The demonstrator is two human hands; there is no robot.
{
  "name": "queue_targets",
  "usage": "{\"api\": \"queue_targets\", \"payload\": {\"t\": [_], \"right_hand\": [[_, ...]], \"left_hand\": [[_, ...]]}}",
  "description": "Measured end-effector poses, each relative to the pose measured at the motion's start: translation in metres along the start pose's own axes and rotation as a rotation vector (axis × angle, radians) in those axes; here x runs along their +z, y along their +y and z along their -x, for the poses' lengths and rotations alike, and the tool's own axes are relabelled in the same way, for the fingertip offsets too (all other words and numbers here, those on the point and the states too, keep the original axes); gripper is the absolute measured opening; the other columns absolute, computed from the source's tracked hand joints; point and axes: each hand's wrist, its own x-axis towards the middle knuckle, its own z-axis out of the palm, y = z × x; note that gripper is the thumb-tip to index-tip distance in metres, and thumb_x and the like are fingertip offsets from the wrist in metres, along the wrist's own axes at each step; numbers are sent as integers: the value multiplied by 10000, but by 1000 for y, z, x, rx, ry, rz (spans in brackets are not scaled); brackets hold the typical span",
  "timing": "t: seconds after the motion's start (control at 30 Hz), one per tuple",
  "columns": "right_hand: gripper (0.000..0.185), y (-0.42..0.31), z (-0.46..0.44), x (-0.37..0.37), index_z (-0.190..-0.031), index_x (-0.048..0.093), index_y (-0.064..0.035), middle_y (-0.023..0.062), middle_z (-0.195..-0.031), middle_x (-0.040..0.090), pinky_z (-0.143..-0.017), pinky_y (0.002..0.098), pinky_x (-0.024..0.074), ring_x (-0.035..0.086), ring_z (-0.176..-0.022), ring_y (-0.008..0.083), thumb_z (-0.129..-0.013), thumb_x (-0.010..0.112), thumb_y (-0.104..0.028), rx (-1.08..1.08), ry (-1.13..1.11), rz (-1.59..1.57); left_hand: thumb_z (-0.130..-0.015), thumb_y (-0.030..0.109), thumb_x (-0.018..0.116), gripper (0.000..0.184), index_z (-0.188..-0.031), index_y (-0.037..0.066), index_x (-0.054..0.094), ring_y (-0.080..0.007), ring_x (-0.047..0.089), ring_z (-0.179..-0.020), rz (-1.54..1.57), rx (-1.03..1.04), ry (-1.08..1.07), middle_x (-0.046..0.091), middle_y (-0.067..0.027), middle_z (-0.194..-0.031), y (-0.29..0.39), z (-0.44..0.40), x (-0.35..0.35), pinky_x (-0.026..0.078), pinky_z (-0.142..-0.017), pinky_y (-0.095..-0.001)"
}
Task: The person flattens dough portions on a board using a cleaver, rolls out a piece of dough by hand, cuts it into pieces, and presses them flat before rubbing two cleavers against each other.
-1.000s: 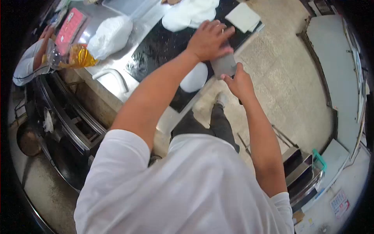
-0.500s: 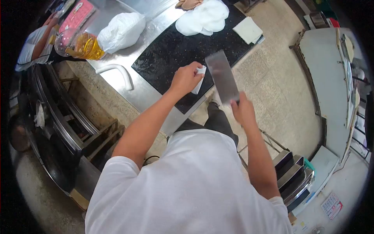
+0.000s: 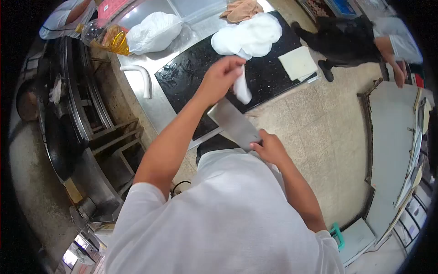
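My left hand [image 3: 222, 76] is above the black speckled board [image 3: 189, 68], fingers pinched on a limp white strip [image 3: 242, 87] that hangs down. What the strip is made of I cannot make out. In my right hand [image 3: 270, 147] is a cleaver [image 3: 233, 122], gripped by its handle near my waist. Its broad blade points up and left, below my left wrist at the board's near edge. At the back of the board, just beyond my left hand, lies a pile of soft, rounded white sheets [image 3: 248, 34].
A stack of white squares [image 3: 298, 63] lies at the board's right corner, a brown cloth [image 3: 242, 10] behind. To the left are a bent white tube [image 3: 141, 77], a white plastic bag [image 3: 154, 33] and an oil bottle [image 3: 107, 39]. Another person [image 3: 351, 41] stands at right.
My left hand has lifted the white strip off the board, upward and away. The cleaver has swung down and left, closer to my body. Another person has come into view at upper right.
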Motion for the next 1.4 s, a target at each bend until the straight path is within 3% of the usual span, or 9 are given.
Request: {"api": "queue_targets", "payload": {"t": [0.17,0.27,0.47,0.63,0.9,0.93,1.0,1.2,1.4], "right_hand": [[291,22,35,-53,-970,599,14,227,-892,735,-702,408,558,743,-838,355,-869,757,-209,96,243,-174],[230,50,31,-66,-982,619,-9,111,-787,708,-625,346,525,703,-697,236,-945,706,-219,-41,441,-393],[175,66,-73,-78,-994,542,-91,58,-771,599,-539,308,478,575,-576,158,-1033,587,-256,-2,642,-1132],[142,43,-79,-54,-1035,486,-107,36,-742,564,-516,313,475,542,-548,157,-1032,571,-221,316,602,-1318],[214,-108,-34,63,-1175,564,-53,6,-720,520,-514,271,457,530,-554,88,-1000,590,-174,187,249,-583],[178,-141,-43,70,-1139,563,-27,79,-760,576,-535,350,480,590,-567,207,-999,564,-137,165,194,-245],[114,-161,-75,105,-1014,531,-31,203,-824,636,-555,451,527,658,-605,360,-974,542,-138,-431,406,337],[152,-259,-148,153,-1083,505,-27,250,-917,653,-664,520,586,706,-777,429,-987,432,-120,-329,201,520],[159,-206,-111,137,-1091,500,-19,274,-962,679,-716,540,564,695,-818,453,-992,456,-135,-205,102,430]], "left_hand": [[-994,171,639,377,-1358,92,588,-143,634,-851,91,-115,205,649,-60,-1053,-25,-102,3,558,-695,-300],[-946,198,696,543,-1457,105,538,-201,694,-966,-489,29,305,651,-164,-1322,-29,-94,-9,564,-834,-343],[-927,127,682,305,-1216,30,689,-257,725,-930,-615,89,412,735,-149,-1056,-33,40,-52,561,-833,-342],[-877,173,753,309,-1124,2,683,-296,680,-840,-823,-107,957,695,-141,-1015,-75,129,-150,546,-782,-394],[-831,202,802,354,-1094,15,658,-320,658,-818,-825,29,772,669,-166,-967,-108,139,-237,536,-765,-429],[-830,192,801,333,-1077,16,664,-314,664,-820,-780,44,770,673,-160,-959,-106,141,-243,535,-758,-429],[-833,177,796,297,-1057,27,671,-308,675,-825,-743,113,765,681,-150,-963,-111,144,-260,535,-743,-432],[-819,150,766,302,-1085,50,665,-349,673,-896,-913,120,509,686,-157,-1015,-107,154,-287,539,-801,-449],[-903,243,675,229,-935,17,657,-388,628,-913,-775,244,565,640,-209,-975,-109,155,-299,496,-799,-489]]}}
